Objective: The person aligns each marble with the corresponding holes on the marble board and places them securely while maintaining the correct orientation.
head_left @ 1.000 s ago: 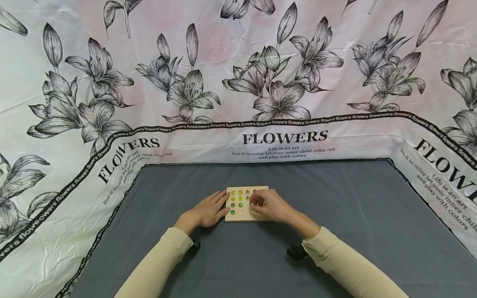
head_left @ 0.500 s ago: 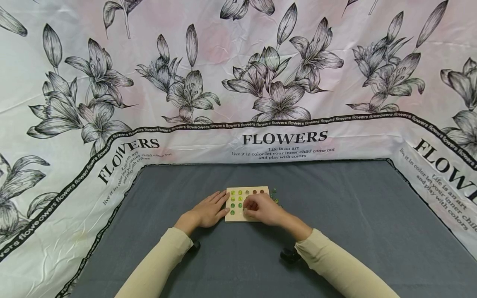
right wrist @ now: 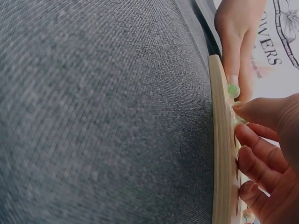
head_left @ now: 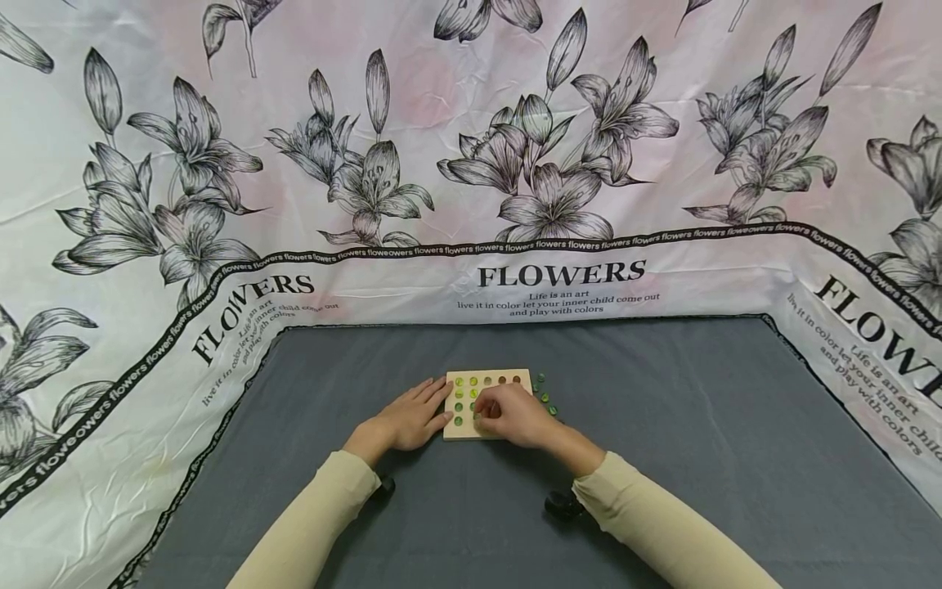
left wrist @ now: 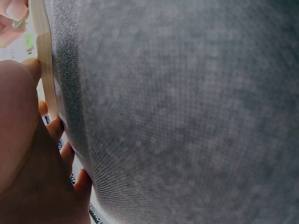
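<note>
1. One glass marble (right wrist: 240, 119) pinched btwn thumb & index of R hand (head_left: 518, 414), other fingers loosely bent, low over board (head_left: 467, 434), near 2nd column from L.
2. L hand (head_left: 407, 418): flat, fingers extended, tips & thumb touching board's L edge.
3. Vs. 0.5 s ago: R hand a touch further L; L hand same spot.
4. Board flat on gray cloth (head_left: 331, 360); seated marbles (head_left: 459, 406) fill L column, others partly hidden by R hand.
5. Loose green marbles (head_left: 545, 397) just past board's R edge, more showing now.
</note>
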The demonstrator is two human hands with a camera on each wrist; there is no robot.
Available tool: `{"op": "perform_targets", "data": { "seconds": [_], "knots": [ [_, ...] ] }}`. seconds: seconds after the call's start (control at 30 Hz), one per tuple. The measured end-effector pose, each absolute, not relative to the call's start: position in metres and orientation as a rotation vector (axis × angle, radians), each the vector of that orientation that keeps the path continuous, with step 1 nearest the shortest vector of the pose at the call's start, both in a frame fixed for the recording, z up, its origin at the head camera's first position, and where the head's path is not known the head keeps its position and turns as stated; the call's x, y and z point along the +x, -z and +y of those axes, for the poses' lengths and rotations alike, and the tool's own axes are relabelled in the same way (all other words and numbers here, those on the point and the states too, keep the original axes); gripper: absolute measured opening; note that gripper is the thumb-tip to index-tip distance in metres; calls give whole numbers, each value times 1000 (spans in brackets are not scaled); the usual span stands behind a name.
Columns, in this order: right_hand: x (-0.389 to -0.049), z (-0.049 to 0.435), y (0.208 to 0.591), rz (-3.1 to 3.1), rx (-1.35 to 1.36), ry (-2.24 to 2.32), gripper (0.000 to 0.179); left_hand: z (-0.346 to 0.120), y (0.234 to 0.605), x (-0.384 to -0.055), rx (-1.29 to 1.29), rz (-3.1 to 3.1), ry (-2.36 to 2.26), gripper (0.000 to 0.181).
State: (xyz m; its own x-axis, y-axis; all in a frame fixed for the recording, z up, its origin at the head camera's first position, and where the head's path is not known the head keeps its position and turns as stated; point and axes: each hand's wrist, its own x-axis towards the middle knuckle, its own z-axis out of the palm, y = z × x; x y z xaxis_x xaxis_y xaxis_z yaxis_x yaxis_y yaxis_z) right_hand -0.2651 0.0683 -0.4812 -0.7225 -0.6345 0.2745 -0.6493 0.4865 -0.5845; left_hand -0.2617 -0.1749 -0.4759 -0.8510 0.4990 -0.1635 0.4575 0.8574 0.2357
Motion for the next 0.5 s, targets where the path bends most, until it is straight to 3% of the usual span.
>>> {"op": "perform_targets", "data": {
  "seconds": [0.5],
  "knots": [
    [-262,68,479,-2716,1153,-1046,11,-173,474,-260,737,2809,-242,61]
  ]
}}
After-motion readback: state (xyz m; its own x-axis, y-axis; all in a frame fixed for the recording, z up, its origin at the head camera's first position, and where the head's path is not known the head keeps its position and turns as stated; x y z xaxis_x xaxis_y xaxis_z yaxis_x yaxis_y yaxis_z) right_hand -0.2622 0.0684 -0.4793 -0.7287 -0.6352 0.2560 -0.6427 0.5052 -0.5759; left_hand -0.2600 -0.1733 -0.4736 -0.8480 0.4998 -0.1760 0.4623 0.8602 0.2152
